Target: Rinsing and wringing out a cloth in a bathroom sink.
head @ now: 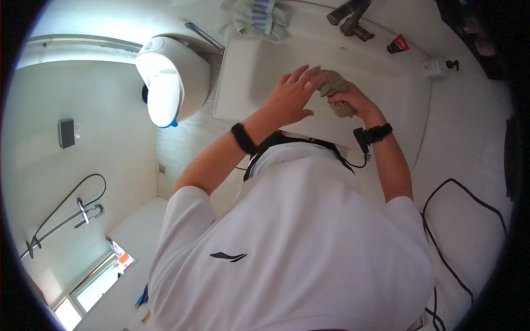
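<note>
My right hand [358, 101] grips a bunched grey-brown cloth [341, 109] above the white washbasin [385, 78]. Part of the cloth bulges out above the fist and part hangs below it. To its left is my left hand [290, 94], palm down with the fingers spread and the thumb apart. Its fingertips reach the upper end of the cloth; whether they press on it I cannot tell. Both wrists carry black bands, and a small dark device with a cable hangs at the right one.
A dark faucet [352, 18] stands at the basin's back, near a red and black tube [398, 44] and a pump bottle [432, 67]. A grey towel [252, 20] lies on the back left corner. Left is a white toilet [169, 82]; black cable [445, 252] loops at right.
</note>
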The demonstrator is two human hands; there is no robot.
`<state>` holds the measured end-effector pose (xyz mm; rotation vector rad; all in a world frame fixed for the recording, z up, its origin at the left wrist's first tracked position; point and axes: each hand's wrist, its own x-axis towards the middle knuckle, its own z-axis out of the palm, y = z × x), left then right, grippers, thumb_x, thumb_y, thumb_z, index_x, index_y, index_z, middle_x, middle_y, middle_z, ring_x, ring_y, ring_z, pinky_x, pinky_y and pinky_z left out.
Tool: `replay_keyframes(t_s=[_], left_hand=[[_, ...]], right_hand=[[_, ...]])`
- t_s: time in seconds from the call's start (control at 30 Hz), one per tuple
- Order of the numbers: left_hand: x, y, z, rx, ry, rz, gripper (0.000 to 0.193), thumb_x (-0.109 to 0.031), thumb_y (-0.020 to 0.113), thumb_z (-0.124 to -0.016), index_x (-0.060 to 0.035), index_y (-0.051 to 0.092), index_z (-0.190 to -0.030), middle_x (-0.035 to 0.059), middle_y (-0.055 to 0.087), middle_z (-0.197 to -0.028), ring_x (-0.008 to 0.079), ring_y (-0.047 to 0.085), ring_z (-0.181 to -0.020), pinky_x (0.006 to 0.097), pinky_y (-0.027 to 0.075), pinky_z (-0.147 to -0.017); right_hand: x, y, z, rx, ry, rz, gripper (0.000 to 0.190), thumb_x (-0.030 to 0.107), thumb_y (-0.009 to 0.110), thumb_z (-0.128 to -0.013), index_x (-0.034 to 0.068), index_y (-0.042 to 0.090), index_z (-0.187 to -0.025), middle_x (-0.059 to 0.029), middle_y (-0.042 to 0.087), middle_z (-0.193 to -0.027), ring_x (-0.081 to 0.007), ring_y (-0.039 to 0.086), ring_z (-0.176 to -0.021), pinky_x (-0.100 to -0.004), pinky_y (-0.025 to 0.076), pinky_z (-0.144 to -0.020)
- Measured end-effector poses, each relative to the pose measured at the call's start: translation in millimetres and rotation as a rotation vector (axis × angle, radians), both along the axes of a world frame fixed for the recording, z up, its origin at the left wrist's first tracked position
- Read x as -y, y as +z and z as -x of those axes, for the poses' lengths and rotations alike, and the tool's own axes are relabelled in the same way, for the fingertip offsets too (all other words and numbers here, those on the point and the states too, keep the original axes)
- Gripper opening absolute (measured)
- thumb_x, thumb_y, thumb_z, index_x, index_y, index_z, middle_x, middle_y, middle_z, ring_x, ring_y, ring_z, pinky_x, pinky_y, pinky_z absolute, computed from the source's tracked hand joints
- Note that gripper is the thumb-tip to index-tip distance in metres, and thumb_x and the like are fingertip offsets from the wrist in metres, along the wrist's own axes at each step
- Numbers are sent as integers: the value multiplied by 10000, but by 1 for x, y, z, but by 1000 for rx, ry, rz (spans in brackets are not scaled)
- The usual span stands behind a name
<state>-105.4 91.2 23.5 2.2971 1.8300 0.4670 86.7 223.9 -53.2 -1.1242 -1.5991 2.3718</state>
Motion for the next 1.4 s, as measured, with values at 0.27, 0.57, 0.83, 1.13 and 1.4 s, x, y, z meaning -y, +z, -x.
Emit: replay_keyframes(t_s=[0.27, 0.57, 0.83, 1.13, 1.4], left_hand=[[-47, -74, -16, 1, -153, 45, 839, -236, 756, -694, -197, 293, -1392, 141, 483, -1220, 339, 556, -1056, 414, 502, -827], [-59, -64, -6, -143, -73, 192, 488, -169, 710, -697, -22, 501, -1113, 170, 603, -933, 345, 639, -818, 416, 535, -690], [-70, -77, -4, -124, 38, 389, 310, -186, 620, -756, 13, 545, -981, 188, 650, -827, 357, 649, -786, 441, 527, -693], [-77, -114, 18, 258, 175, 662, 187, -176, 643, -709, 10, 633, -723, 165, 640, -685, 326, 635, -624, 405, 511, -573], [-66, -130, 33, 1162, 363, 1051, 231, -166, 709, -678, -1, 648, -827, 98, 614, -788, 166, 587, -660, 327, 469, -506]], right_hand=[[4, -2, 4, 30, 165, -171, 515, 207, 737, -658, 34, 551, -1106, -87, 607, -1022, -220, 584, -913, -350, 472, -802], [13, 0, 24, 198, 193, -564, 561, 177, 806, -615, 16, 537, -1081, -79, 617, -993, -185, 581, -907, -319, 459, -812], [10, -8, 39, 375, 233, -944, 429, 150, 755, -630, 14, 549, -980, -172, 642, -842, -320, 625, -822, -398, 482, -727], [-4, -44, 56, 379, 333, -1504, 256, 160, 635, -772, 73, 525, -986, -113, 593, -845, -301, 620, -787, -414, 502, -665], [8, -31, 54, 357, 375, -1896, 486, 141, 604, -817, 165, 477, -1286, -93, 560, -964, -221, 585, -838, -334, 525, -684]])
